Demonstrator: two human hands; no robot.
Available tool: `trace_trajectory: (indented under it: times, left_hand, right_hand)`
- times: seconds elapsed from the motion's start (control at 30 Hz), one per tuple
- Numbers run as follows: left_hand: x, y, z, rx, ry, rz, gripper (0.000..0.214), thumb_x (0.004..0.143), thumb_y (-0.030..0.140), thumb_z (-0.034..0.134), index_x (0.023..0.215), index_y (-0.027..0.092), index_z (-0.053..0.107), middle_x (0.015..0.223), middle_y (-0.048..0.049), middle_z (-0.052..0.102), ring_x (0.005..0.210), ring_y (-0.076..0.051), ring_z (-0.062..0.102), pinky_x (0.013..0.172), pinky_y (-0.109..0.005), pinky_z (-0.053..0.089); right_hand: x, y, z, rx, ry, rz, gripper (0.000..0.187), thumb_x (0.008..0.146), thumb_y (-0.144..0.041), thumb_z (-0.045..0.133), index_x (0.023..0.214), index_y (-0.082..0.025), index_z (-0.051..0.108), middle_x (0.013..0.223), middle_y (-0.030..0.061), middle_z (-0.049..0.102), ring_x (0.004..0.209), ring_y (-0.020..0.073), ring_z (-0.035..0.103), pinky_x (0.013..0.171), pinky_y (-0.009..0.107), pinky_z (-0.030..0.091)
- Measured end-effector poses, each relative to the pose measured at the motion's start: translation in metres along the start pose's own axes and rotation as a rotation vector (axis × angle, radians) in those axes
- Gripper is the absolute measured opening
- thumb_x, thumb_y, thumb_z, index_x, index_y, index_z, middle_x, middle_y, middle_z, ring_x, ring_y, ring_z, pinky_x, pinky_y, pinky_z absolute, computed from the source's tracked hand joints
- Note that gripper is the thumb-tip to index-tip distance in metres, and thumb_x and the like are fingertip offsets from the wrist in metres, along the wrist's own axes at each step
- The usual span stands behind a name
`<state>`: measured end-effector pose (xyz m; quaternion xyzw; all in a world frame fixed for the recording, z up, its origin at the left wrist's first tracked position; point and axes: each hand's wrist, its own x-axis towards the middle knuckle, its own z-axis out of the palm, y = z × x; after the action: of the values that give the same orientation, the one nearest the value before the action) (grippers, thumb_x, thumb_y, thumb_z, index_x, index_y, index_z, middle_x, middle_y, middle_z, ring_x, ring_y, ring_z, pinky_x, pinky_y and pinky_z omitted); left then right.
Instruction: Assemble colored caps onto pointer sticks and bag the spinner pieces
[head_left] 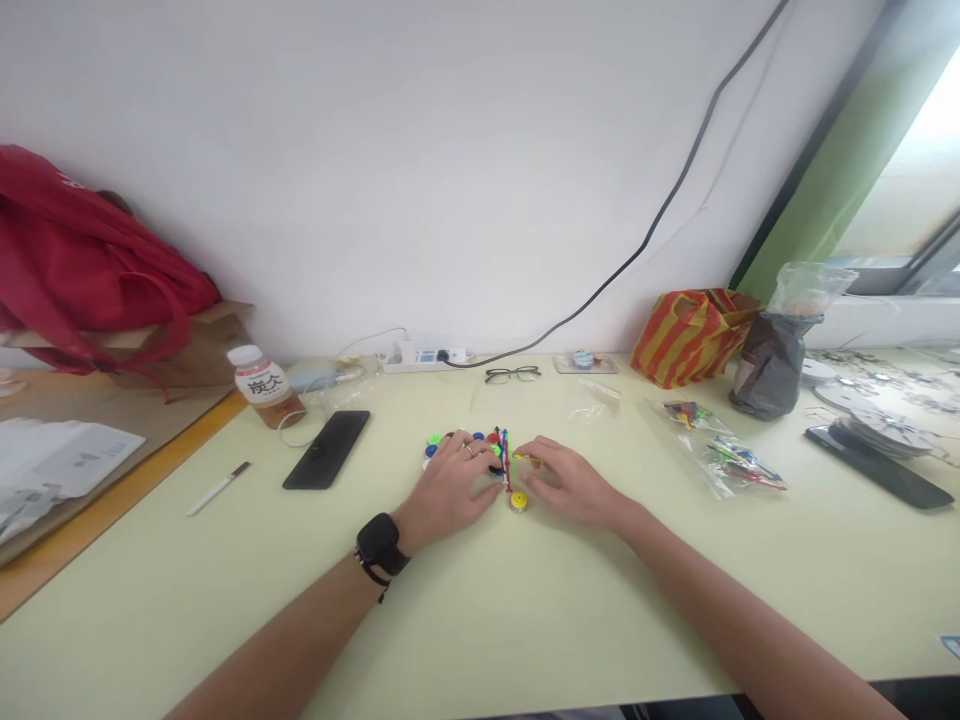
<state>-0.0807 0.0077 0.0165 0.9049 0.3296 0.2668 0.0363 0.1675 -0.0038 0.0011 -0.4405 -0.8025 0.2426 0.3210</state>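
My left hand (454, 485), with a ring and a black wristwatch, rests over a small toy assembly of coloured plastic discs (480, 447) on the pale green table (525, 600); its fingers press down on the pieces. A red and blue upright strip (506, 462) stands at the assembly's right side. My right hand (566, 480) pinches a thin yellow piece (523, 457) against that strip. A yellow wheel (518, 500) lies on the table just below, between the two hands.
A black phone (327, 449), a drink bottle (265, 385), a white pen (217, 489), glasses (511, 374) and a power strip (424, 356) lie behind. A clear bag of coloured parts (724, 455), a striped bag (694, 335) and a dark bag (772, 370) sit right.
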Motion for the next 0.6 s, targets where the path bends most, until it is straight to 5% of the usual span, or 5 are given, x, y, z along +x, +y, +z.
trace_trajectory:
  times: [0.17, 0.6]
  left_hand:
    - [-0.001, -0.004, 0.004, 0.004, 0.018, -0.004, 0.016, 0.093, 0.020, 0.069, 0.108, 0.025, 0.066, 0.112, -0.0042, 0.069, 0.107, -0.027, 0.056, 0.099, -0.047, 0.046]
    - [0.001, -0.006, 0.007, 0.001, 0.051, -0.044, 0.014, 0.096, 0.013, 0.058, 0.099, 0.023, 0.069, 0.098, -0.0038, 0.072, 0.098, -0.026, 0.055, 0.091, -0.045, 0.047]
  right_hand:
    - [0.002, -0.012, 0.009, -0.113, -0.089, -0.063, 0.033, 0.101, -0.025, 0.051, 0.131, -0.028, 0.062, 0.105, 0.0042, 0.062, 0.096, 0.0200, 0.061, 0.086, 0.034, 0.048]
    - [0.005, -0.009, 0.012, -0.233, -0.092, -0.069, 0.028, 0.106, -0.029, 0.045, 0.128, -0.028, 0.063, 0.107, 0.0047, 0.060, 0.098, 0.0202, 0.060, 0.085, 0.034, 0.048]
